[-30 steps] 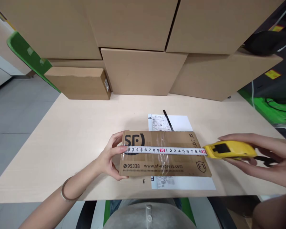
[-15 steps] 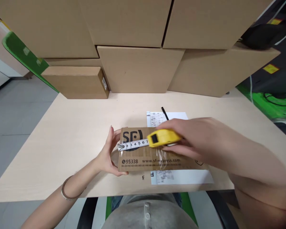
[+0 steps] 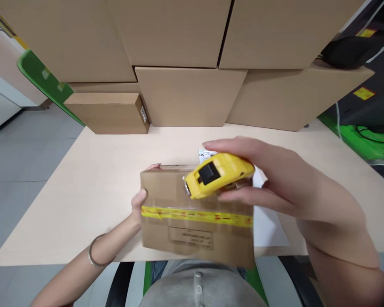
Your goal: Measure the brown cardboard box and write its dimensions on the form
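Note:
My left hand (image 3: 141, 200) grips the left end of a brown cardboard box (image 3: 166, 192), thumb on the near face and other fingertips at its top edge. The box is tilted up, showing a face with a yellow tape strip (image 3: 198, 216) and a printed frame of text. Above it, my right hand (image 3: 259, 175) holds a yellow tape measure (image 3: 224, 175) with a black button between thumb and fingers. Its blade is drawn in, only the metal hook showing at the mouth. White paper sheets (image 3: 269, 226) lie partly hidden behind the box.
Large cardboard boxes (image 3: 192, 98) are stacked along the table's back edge. A smaller flat carton (image 3: 115, 115) stands at the back left beside a green panel (image 3: 45, 81). Dark equipment with yellow labels (image 3: 365, 93) is at the right. The table's (image 3: 67, 204) near edge borders my lap.
The tape measure's blade has gone back into its case and the tool has lifted off the box. The box has been turned to another face, which now tilts toward me.

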Demonstrator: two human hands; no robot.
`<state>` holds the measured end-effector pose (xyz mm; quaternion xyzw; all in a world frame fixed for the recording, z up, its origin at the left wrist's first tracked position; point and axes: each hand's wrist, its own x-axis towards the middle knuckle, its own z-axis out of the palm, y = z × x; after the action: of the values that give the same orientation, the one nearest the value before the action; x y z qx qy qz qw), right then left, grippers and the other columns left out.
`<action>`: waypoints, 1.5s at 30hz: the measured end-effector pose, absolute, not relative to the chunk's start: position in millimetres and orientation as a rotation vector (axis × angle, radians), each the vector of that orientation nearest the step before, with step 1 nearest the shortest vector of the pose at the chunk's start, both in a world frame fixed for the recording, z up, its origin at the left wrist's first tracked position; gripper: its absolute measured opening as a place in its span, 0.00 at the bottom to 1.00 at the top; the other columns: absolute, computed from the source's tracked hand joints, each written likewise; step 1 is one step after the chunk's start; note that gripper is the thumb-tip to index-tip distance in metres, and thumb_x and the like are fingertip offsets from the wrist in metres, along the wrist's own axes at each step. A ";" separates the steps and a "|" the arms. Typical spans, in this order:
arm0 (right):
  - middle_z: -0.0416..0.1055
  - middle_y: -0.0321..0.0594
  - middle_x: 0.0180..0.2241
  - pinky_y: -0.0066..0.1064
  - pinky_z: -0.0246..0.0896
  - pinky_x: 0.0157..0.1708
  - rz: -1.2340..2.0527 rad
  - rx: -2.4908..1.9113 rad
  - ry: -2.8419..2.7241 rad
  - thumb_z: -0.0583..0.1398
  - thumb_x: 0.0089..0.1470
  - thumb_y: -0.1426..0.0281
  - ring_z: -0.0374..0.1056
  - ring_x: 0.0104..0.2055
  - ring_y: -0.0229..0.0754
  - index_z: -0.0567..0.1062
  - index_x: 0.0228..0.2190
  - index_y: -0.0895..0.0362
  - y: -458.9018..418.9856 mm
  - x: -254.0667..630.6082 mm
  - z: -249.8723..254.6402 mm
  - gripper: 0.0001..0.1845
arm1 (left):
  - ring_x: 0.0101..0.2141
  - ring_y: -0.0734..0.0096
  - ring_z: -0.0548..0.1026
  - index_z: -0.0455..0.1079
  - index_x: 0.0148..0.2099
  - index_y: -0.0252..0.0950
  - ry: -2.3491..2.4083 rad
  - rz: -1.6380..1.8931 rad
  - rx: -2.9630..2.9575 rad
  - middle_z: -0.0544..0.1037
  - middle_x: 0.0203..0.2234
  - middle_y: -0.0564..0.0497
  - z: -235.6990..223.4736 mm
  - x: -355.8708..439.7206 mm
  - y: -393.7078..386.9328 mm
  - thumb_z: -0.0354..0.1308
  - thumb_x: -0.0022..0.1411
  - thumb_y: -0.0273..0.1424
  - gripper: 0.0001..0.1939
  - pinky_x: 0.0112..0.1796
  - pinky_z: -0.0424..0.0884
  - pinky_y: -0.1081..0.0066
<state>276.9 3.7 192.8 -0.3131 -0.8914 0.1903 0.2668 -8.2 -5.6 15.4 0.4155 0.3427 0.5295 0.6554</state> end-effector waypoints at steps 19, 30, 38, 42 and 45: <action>0.70 0.38 0.26 0.36 0.57 0.34 0.521 -1.802 -1.992 0.52 0.68 0.55 0.67 0.30 0.46 0.63 0.27 0.51 58.1 329.9 73.1 0.19 | 0.54 0.53 0.73 0.72 0.49 0.40 0.991 1.068 0.865 0.78 0.49 0.48 13.3 13.4 2.1 0.63 0.61 0.50 0.22 0.54 0.69 0.61; 0.76 0.42 0.45 0.37 0.75 0.38 1.050 -1.797 -1.679 0.61 0.67 0.60 0.75 0.40 0.41 0.75 0.49 0.58 111.6 388.1 -16.3 0.17 | 0.56 0.48 0.73 0.73 0.53 0.38 0.943 1.054 0.925 0.78 0.51 0.46 12.3 11.7 6.5 0.63 0.62 0.51 0.26 0.56 0.67 0.60; 0.72 0.32 0.26 0.24 0.61 0.19 1.187 -1.547 -1.425 0.59 0.68 0.57 0.63 0.20 0.31 0.75 0.36 0.59 112.7 399.5 -23.1 0.17 | 0.53 0.49 0.74 0.73 0.50 0.39 0.962 1.031 0.920 0.79 0.49 0.47 14.2 9.9 5.0 0.63 0.63 0.51 0.23 0.53 0.69 0.60; 0.76 0.38 0.24 0.27 0.59 0.17 1.207 -1.461 -1.406 0.66 0.57 0.51 0.65 0.19 0.34 0.74 0.30 0.57 114.2 395.6 -20.7 0.21 | 0.52 0.50 0.74 0.73 0.50 0.39 0.966 1.040 0.905 0.79 0.48 0.47 12.8 9.9 3.5 0.62 0.63 0.51 0.23 0.52 0.68 0.61; 0.71 0.33 0.17 0.26 0.51 0.14 1.188 -1.441 -1.429 0.75 0.41 0.54 0.59 0.15 0.32 0.70 0.24 0.55 114.9 393.6 -22.3 0.25 | 0.53 0.50 0.73 0.72 0.51 0.39 0.961 1.035 0.918 0.78 0.50 0.47 10.3 9.3 3.2 0.61 0.64 0.51 0.23 0.53 0.67 0.62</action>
<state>393.6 114.9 -22.3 -0.5656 -0.5609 0.4663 0.3847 9.3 3.2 10.3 0.4065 0.4255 0.4586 0.6658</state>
